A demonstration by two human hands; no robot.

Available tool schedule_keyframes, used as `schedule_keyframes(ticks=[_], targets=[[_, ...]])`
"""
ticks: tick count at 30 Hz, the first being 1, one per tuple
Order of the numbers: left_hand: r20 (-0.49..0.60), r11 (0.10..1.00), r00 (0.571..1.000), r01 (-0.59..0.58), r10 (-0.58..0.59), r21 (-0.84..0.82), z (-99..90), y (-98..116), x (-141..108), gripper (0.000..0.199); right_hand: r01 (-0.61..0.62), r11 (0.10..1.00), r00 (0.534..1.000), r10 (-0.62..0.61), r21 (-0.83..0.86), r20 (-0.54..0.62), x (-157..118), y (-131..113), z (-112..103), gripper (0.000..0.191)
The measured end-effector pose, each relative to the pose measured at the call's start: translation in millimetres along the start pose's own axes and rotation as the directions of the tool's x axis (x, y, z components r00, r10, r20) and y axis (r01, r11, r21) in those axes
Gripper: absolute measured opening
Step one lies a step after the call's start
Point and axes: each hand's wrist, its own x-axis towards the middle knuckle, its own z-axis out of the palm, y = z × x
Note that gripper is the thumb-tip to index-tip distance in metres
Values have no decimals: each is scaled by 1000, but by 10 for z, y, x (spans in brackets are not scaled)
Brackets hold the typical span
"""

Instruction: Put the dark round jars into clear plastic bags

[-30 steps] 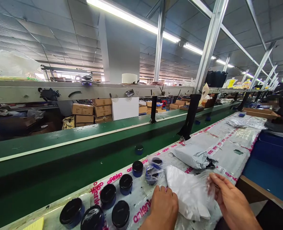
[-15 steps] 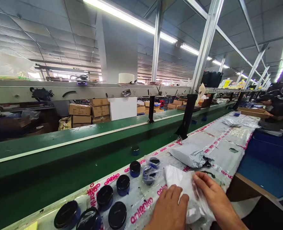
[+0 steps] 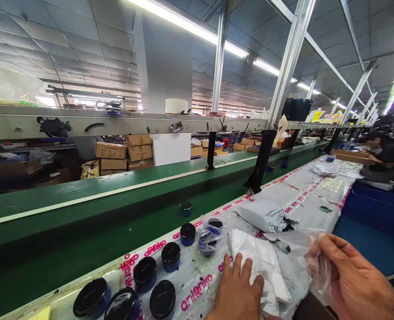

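Observation:
My left hand (image 3: 238, 286) lies with fingers spread on a stack of white bags or sheets (image 3: 255, 262) at the bench edge. To its right, my right hand (image 3: 356, 271) pinches a clear plastic bag (image 3: 303, 242), lifted off the stack and stretched toward the right. Several round jars with black lids and blue bodies, such as this jar (image 3: 170, 256), stand on the bench left of my hands. Beside the stack, two jars (image 3: 207, 243) are covered by clear film. A grey-white package (image 3: 265, 215) rests behind the stack.
A green conveyor belt (image 3: 143, 226) runs beyond the bench (image 3: 303, 209), carrying a jar (image 3: 185, 209). A black-wrapped post (image 3: 262, 160) rises at the bench's far edge. Blue bins (image 3: 370, 213) are at right. Farther off, a person (image 3: 392, 149) is near a cardboard tray (image 3: 355, 156).
My right hand has moved right, drawing the clear bag away from the white stack. My left hand's fingers have spread. The jar on the belt has shifted slightly left.

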Motion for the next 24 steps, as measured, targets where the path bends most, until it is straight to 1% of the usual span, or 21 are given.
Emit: schedule_keyframes(ticks=[1, 2, 3, 4, 5, 6, 7, 8, 9, 10, 12, 13, 14, 15, 16, 18, 20, 22, 24], targets=[[-51, 999, 998, -29, 27, -29, 10, -15, -28, 77, -18, 1000, 1000, 19, 8, -14, 3, -17, -6, 61], [-114, 997, 992, -57, 51, -50, 11, -25, -60, 72, -68, 998, 998, 68, 5, -9, 4, -12, -6, 62], [-188, 995, 980, -74, 60, -68, -4, -26, -94, 64, -125, 992, 992, 125, -14, 12, 1, 14, 0, 62], [-270, 994, 962, -70, 44, -88, -40, -15, -130, 52, -159, 986, 985, 162, -56, 57, -7, 57, 16, 61], [-358, 991, 934, -49, 2, -123, -98, 10, -165, 40, -179, 979, 976, 189, -94, 108, -19, 112, 42, 61], [-440, 983, 896, -20, -63, -182, -177, 47, -198, 30, -192, 973, 964, 211, -124, 162, -34, 172, 79, 61], [-497, 963, 856, 2, -141, -269, -274, 91, -226, 25, -201, 969, 950, 229, -145, 214, -55, 233, 127, 61], [-517, 924, 828, 4, -218, -383, -381, 136, -249, 25, -206, 966, 936, 242, -159, 257, -79, 291, 185, 62], [-493, 860, 817, 5, -298, -511, -490, 174, -266, 27, -209, 963, 923, 251, -169, 291, -107, 342, 251, 62], [-434, 769, 828, -5, -355, -639, -595, 200, -279, 30, -216, 960, 908, 264, -178, 324, -139, 384, 322, 63], [-308, 542, 865, -50, -397, -839, -774, 200, -302, 38, -248, 953, 862, 298, -171, 410, -209, 440, 472, 61], [-265, 442, 881, -72, -393, -894, -845, 174, -320, 41, -272, 948, 824, 317, -163, 470, -245, 455, 546, 59], [-242, 368, 891, -92, -384, -925, -906, 136, -347, 44, -292, 943, 776, 332, -161, 536, -280, 462, 618, 56], [-230, 322, 898, -107, -375, -941, -960, 90, -383, 47, -301, 938, 723, 341, -170, 601, -311, 465, 688, 52], [-224, 300, 902, -113, -368, -947, -1009, 43, -427, 49, -290, 938, 672, 341, -190, 657, -338, 463, 757, 47], [-226, 309, 911, -117, -346, -944, -1102, -41, -530, 50, -217, 947, 599, 320, -236, 734, -374, 456, 896, 39], [-243, 362, 904, -108, -353, -926, -1191, -108, -631, 49, -145, 954, 557, 297, -261, 776, -383, 448, 1040, 38], [-267, 428, 882, -84, -388, -900, -1274, -167, -712, 48, -93, 957, 535, 281, -274, 797, -367, 440, 1180, 42], [-288, 477, 854, -54, -433, -877, -1350, -235, -773, 44, 4, 953, 535, 253, -302, 806, -330, 435, 1298, 45]])
